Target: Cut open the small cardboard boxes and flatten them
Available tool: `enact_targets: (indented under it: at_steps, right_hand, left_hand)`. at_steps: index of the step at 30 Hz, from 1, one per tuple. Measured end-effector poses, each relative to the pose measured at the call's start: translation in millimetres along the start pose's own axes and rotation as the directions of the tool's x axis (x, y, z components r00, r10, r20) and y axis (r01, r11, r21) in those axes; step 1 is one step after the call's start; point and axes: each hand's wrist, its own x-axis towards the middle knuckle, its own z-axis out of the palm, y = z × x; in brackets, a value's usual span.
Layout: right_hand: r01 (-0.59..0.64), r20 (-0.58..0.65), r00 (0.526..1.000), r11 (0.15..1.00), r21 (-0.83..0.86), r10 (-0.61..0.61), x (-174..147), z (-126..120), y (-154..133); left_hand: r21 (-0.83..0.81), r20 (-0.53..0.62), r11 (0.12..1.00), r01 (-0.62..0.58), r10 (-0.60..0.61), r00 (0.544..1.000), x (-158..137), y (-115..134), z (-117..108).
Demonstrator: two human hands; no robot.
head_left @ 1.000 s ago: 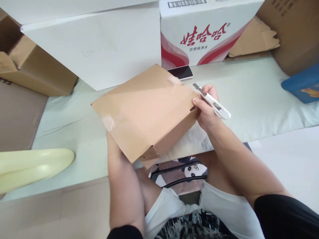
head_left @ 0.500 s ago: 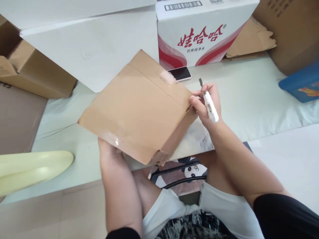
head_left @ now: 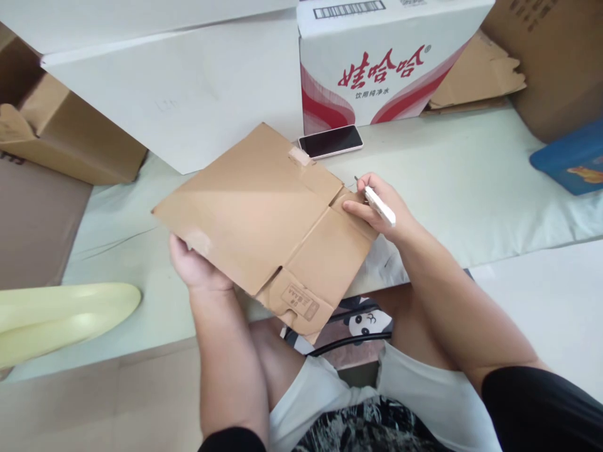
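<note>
A brown cardboard box (head_left: 249, 207), partly flattened, is tilted in front of me above the bench. Its near-right panel (head_left: 330, 245) lies folded out, with a printed flap at the lower corner. My left hand (head_left: 200, 267) supports the box at its left edge; the fingers run underneath and are hidden. A white utility knife (head_left: 380, 207) is in my right hand (head_left: 381, 201), its blade end pointing up and away to the left. The same hand's thumb presses on the right edge of the cardboard.
A pale cloth (head_left: 452, 182) covers the bench. Behind the cardboard lie a phone (head_left: 332, 142) and a white-and-red carton (head_left: 381, 75). A large white box (head_left: 179, 94) stands left of it. Further out are a blue object (head_left: 572, 160) and a pale yellow object (head_left: 70, 320).
The cardboard has tilted and come down slightly, its side panel swinging out flat. My right hand moved left and lower with the knife. More of my left hand and of the phone shows.
</note>
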Motion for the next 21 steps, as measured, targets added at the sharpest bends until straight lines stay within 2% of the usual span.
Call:
enact_targets:
  at_steps: [2, 4, 6, 8, 10, 12, 14, 17, 19, 21]
  right_hand:
    - [-0.004, -0.070, 0.998, 0.997, -0.080, -0.001, -1.1, 2.6, -0.7]
    - [0.002, -0.124, 0.992, 0.996, -0.093, -0.014, -1.5, 5.8, -1.1]
    - [0.033, -0.159, 0.987, 0.999, 0.031, -0.027, -0.9, 8.2, -1.8]
    - [0.042, -0.176, 0.984, 0.953, 0.299, 0.012, 0.4, 9.7, -3.7]
    - [-0.011, -0.119, 0.989, 0.832, 0.555, 0.092, 1.0, 11.3, -6.9]
    - [-0.109, 0.010, 0.991, 0.743, 0.660, 0.137, -0.1, 15.0, -10.3]
    - [-0.188, 0.136, 0.982, 0.738, 0.649, 0.131, -3.3, 21.5, -12.6]
    - [-0.282, 0.263, 0.952, 0.778, 0.562, 0.155, -9.6, 34.9, -13.7]
    - [-0.346, 0.300, 0.930, 0.779, 0.523, 0.212, -12.7, 42.4, -15.0]
    - [-0.372, 0.283, 0.925, 0.756, 0.538, 0.255, -14.2, 45.3, -18.1]
  left_hand:
    - [-0.011, 0.067, 1.000, -0.002, 0.002, 0.998, -2.7, -1.2, -0.8]
    - [0.071, 0.046, 0.995, 0.070, -0.074, 0.996, -2.9, -1.8, -4.5]
    - [0.133, -0.042, 0.985, 0.112, -0.107, 0.993, 0.0, -1.4, -9.7]
    - [0.115, -0.102, 0.988, 0.102, -0.091, 0.991, 4.5, 0.0, -13.9]
    - [0.056, -0.125, 0.997, 0.055, -0.047, 0.991, 8.4, 1.2, -15.6]
    - [0.007, -0.147, 1.000, 0.021, -0.020, 0.989, 10.8, 0.8, -14.8]
    - [-0.022, -0.161, 1.000, 0.005, -0.008, 0.987, 11.8, -2.2, -12.7]
    - [-0.020, -0.130, 1.000, 0.017, -0.020, 0.991, 11.3, -8.7, -8.4]
    - [-0.013, -0.106, 1.000, 0.025, -0.026, 0.994, 9.7, -10.9, -4.5]
    - [-0.026, -0.070, 0.999, 0.032, -0.034, 0.997, 7.3, -9.6, 0.1]
